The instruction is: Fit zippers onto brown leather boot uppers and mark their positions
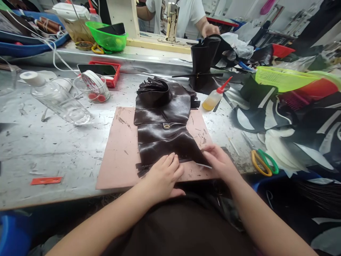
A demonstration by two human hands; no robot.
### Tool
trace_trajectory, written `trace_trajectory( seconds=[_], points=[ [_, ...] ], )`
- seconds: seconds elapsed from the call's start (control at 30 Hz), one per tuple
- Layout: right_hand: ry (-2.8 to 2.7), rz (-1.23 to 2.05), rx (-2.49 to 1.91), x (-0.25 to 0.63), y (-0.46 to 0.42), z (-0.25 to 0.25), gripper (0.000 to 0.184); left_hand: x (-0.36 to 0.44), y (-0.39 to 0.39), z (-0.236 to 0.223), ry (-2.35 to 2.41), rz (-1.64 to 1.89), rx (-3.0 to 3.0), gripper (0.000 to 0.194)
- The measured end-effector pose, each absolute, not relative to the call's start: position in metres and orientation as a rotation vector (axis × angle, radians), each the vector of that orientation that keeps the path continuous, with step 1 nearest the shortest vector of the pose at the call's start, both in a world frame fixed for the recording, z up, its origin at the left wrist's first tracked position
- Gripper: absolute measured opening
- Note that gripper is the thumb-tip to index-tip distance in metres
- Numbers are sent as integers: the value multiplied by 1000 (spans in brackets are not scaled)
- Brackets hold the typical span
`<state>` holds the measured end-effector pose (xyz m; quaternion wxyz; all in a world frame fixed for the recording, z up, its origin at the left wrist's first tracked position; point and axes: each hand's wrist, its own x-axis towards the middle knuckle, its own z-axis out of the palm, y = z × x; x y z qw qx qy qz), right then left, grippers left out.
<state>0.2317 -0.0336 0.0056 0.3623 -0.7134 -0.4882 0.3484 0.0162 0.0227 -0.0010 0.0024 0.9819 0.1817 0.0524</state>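
A glossy dark brown leather boot upper lies on a pinkish board, with a small gold-coloured oval fitting near its middle. Dark fringed strips stick out at its far end, where the leather curls up. My left hand rests on the near edge, fingers laid over the leather beside a dark strip that looks like zipper tape; its thumb is apart. At the near right corner, my right hand pinches the leather between thumb and fingers. Part of the pinched edge is hidden by the fingertips.
Yellow-and-green scissors and a red-tipped glue bottle lie to the right, near piled leather pieces. A clear bottle lies left. Across the table, another person's hand touches a standing dark boot upper.
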Motion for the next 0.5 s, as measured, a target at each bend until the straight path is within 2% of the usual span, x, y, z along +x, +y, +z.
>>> trace_trajectory(
  seconds=[0.07,0.17,0.33,0.5],
  points=[
    [-1079,974,-1764,230,-37,5,31,19,24,-1,563,183,3060,72],
    [-1072,837,-1780,224,-33,3,35,24,25,-3,567,186,3050,67],
    [-1134,710,-1840,230,-15,1,18,31,28,-3,526,223,3058,66],
    [-1176,788,-1895,239,-8,-3,16,40,37,3,446,126,3075,67]
  ],
)
